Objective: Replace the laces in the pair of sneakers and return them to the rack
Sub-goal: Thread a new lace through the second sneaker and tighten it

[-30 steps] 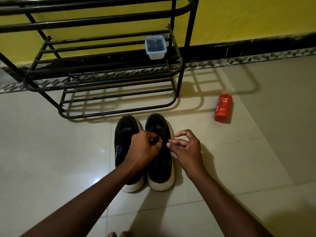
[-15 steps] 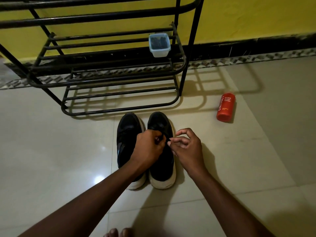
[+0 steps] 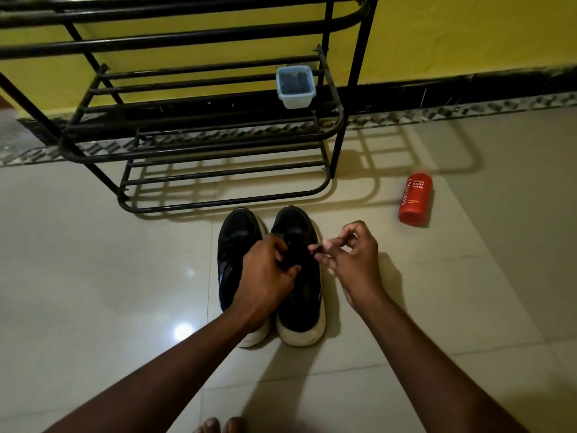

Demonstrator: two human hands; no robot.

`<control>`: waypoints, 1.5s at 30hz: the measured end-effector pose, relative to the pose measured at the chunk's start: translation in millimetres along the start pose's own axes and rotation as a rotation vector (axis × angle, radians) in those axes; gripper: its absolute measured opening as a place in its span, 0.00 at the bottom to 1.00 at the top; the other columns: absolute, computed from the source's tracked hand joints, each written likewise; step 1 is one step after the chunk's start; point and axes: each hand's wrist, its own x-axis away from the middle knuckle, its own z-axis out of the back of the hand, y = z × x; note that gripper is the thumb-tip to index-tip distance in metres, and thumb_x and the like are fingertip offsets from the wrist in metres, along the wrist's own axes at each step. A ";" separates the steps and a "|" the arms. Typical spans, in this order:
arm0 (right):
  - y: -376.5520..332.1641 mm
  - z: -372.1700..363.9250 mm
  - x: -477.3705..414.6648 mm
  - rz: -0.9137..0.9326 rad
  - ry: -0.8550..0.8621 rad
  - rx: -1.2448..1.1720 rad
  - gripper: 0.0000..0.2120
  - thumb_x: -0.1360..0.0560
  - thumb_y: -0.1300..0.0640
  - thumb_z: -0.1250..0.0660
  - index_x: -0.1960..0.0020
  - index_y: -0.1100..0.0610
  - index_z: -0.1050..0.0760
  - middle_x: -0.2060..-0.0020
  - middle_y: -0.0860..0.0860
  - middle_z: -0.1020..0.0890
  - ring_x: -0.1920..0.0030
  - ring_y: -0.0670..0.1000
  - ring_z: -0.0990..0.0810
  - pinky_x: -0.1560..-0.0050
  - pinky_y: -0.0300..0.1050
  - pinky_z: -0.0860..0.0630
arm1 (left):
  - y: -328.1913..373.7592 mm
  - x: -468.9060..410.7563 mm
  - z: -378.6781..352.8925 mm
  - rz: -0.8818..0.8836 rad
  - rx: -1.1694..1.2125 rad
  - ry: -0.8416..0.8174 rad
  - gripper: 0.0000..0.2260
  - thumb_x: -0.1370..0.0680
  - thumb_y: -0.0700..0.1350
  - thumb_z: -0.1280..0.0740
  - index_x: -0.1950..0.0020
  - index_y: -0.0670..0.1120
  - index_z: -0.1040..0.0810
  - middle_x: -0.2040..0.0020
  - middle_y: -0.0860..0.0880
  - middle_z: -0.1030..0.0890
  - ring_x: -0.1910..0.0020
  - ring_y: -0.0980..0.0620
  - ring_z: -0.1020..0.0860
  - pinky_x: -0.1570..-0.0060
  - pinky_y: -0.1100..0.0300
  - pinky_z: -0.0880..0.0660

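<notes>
Pale glossy floor tiles [image 3: 93, 276] are carrying the work, with a yellow wall [image 3: 468, 32] running across the top of the frame. A black metal shoe rack [image 3: 193, 149] is standing at upper centre-left and holding a small plastic tub [image 3: 295, 98]. A red body wash bottle [image 3: 415, 198] is lying at right.

The pair of sneakers [image 3: 237, 235] is sitting at centre frame, just below the rack, toes toward it.

Your left hand [image 3: 265, 276] is curling over the right-side sneaker [image 3: 301, 301] and gripping its dark upper at the lacing. Whether a lace is inside that grip cannot be told. Your right hand [image 3: 352, 260] is pinching a black lace [image 3: 313, 249] between thumb and forefinger, with the other fingers spreading loosely.

Judgement: the lace is likely handling as light, limp and thin, and it is reading black on black, so you are working largely by feel. Take it at the stiff tip for threading. The sneakers are looking light, with soft uppers and firm pale soles. Take each at the heel collar for carrying. The open rack bars are calling for soles laid across them.
</notes>
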 end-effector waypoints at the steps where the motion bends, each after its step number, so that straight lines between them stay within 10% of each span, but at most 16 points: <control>1: -5.4 0.1 -1.5 -0.052 0.016 -0.135 0.13 0.21 0.74 0.38 0.54 0.57 0.35 0.59 0.58 0.24 0.60 0.59 0.14 0.55 0.52 0.17 | -0.8 0.6 1.4 0.026 0.010 -0.011 0.16 0.27 0.45 0.23 0.47 0.53 0.28 0.54 0.55 0.23 0.58 0.56 0.21 0.62 0.68 0.26; 5: -15.8 11.2 -14.0 -0.164 -0.091 -0.266 0.15 0.22 0.76 0.46 0.48 0.56 0.34 0.65 0.55 0.30 0.75 0.46 0.32 0.73 0.39 0.35 | 0.5 3.3 4.2 0.055 0.055 -0.052 0.14 0.23 0.46 0.26 0.47 0.51 0.31 0.57 0.57 0.24 0.59 0.60 0.22 0.69 0.73 0.27; 11: -27.7 35.9 -27.7 0.185 -0.594 1.134 0.04 0.27 0.50 0.25 0.55 0.49 0.16 0.62 0.48 0.16 0.62 0.45 0.19 0.60 0.40 0.27 | -1.5 3.3 6.0 0.099 0.150 -0.074 0.13 0.23 0.45 0.27 0.49 0.50 0.31 0.55 0.51 0.20 0.61 0.53 0.17 0.64 0.59 0.17; 20: -82.6 24.1 14.9 0.591 -0.402 0.741 0.09 0.23 0.57 0.31 0.62 0.54 0.20 0.65 0.39 0.21 0.57 0.47 0.24 0.55 0.34 0.33 | -2.0 -0.5 17.1 0.008 0.179 -0.086 0.10 0.23 0.37 0.27 0.51 0.45 0.27 0.60 0.46 0.18 0.63 0.56 0.16 0.66 0.61 0.18; 28: -100.4 10.9 18.3 0.500 -0.358 0.689 0.10 0.24 0.51 0.28 0.64 0.50 0.18 0.49 0.41 0.23 0.40 0.45 0.24 0.40 0.46 0.30 | 17.8 -7.1 42.4 0.113 0.167 -0.113 0.07 0.25 0.43 0.24 0.52 0.46 0.22 0.62 0.49 0.17 0.64 0.57 0.17 0.68 0.67 0.24; 31: -111.9 8.2 23.9 0.397 -0.404 0.510 0.12 0.21 0.58 0.31 0.63 0.59 0.18 0.50 0.47 0.16 0.44 0.43 0.19 0.42 0.40 0.26 | 30.6 -8.5 66.9 0.125 0.349 -0.180 0.03 0.24 0.43 0.25 0.55 0.45 0.17 0.63 0.46 0.15 0.66 0.50 0.16 0.65 0.58 0.19; 35: -121.2 1.6 36.0 0.276 -0.427 0.286 0.14 0.18 0.60 0.36 0.57 0.68 0.21 0.55 0.54 0.13 0.51 0.48 0.15 0.51 0.37 0.25 | 54.1 -0.4 110.4 0.111 0.586 -0.273 0.06 0.21 0.44 0.29 0.49 0.43 0.14 0.54 0.45 0.13 0.72 0.57 0.28 0.72 0.64 0.35; 45: -139.6 -4.7 51.6 0.365 -0.260 0.256 0.03 0.21 0.66 0.33 0.51 0.61 0.21 0.57 0.55 0.14 0.59 0.54 0.13 0.60 0.46 0.26 | 71.0 18.1 127.1 0.065 0.701 -0.341 0.25 0.27 0.25 0.43 0.38 0.44 0.19 0.45 0.48 0.14 0.72 0.51 0.29 0.73 0.61 0.35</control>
